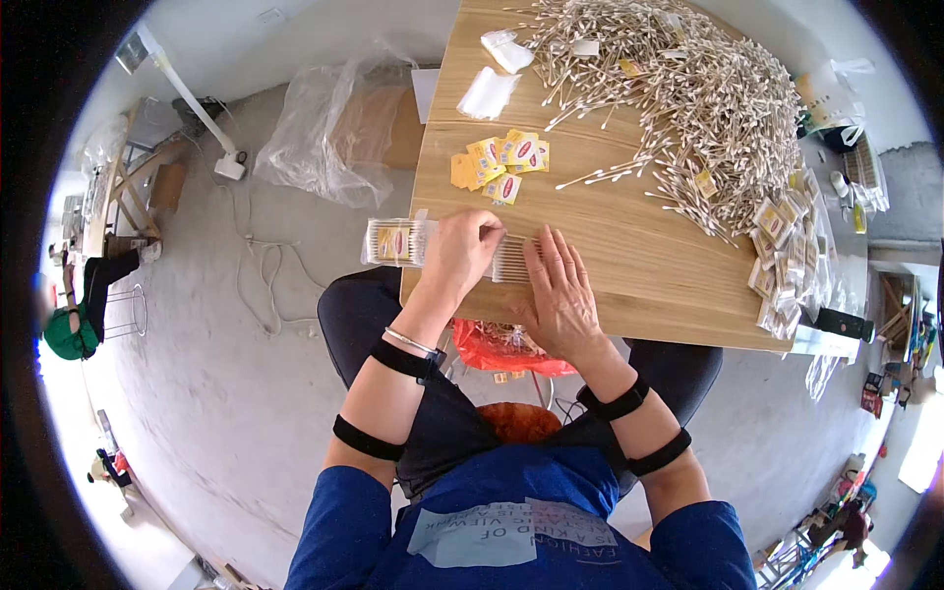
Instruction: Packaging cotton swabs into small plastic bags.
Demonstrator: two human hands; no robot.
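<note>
A flat row of cotton swabs [510, 260] lies near the front left of the table, between my two hands. My left hand [458, 252] is closed at the row's left end, thumb and fingers pressed together; what they pinch is hidden. Flat against the right end of the row rests my right hand [562, 295], its fingers stretched out. To the left of my left hand, a clear pack of swabs [395, 242] with a yellow card inside juts over the table's left edge. Several loose yellow cards [503, 157] are spread just beyond my hands.
A big heap of loose swabs [688, 98] covers the far right of the wooden table [629, 285]. Filled packs [782, 246] pile at its right edge. Clear bags [489, 93] lie at the far left. Below the front edge hangs a red bag [492, 354].
</note>
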